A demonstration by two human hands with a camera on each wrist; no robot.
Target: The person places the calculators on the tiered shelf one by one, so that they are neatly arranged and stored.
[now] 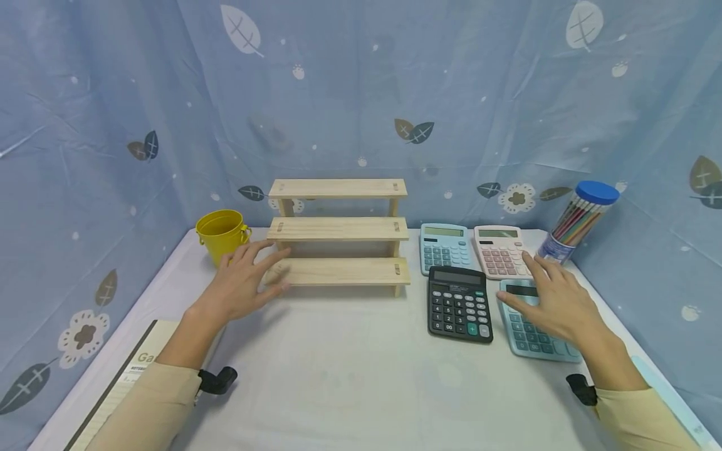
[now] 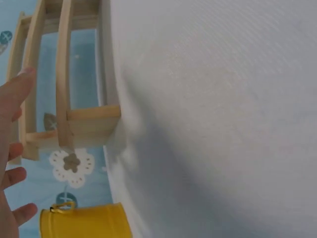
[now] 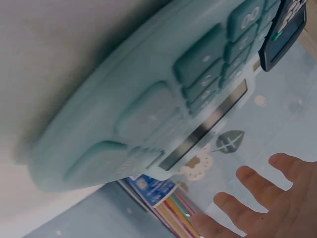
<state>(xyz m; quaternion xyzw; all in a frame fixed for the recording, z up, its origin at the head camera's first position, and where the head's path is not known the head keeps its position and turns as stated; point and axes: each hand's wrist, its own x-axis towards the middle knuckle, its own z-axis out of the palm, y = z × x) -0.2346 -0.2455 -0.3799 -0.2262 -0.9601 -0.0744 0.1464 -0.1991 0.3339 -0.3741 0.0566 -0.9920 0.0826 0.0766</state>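
My left hand (image 1: 239, 282) hovers near the left end of a three-step wooden shelf (image 1: 338, 270), fingers spread and holding nothing. In the left wrist view its fingers (image 2: 15, 176) show apart beside the shelf (image 2: 63, 74). A yellow bucket (image 1: 220, 233) stands just behind that hand. Over a teal calculator (image 1: 536, 335) at the right, my right hand (image 1: 558, 307) is held with spread fingers and covers part of its keys and display. The right wrist view has this calculator (image 3: 124, 99) close up, with the fingers (image 3: 260, 188) beyond its display end.
A black calculator (image 1: 459, 304) lies left of the teal one. Behind are a light blue calculator (image 1: 445, 247) and a pink calculator (image 1: 499, 250). A blue-lidded tube of colored pencils (image 1: 578, 219) leans at the right. A notebook (image 1: 152, 351) lies under the left forearm.
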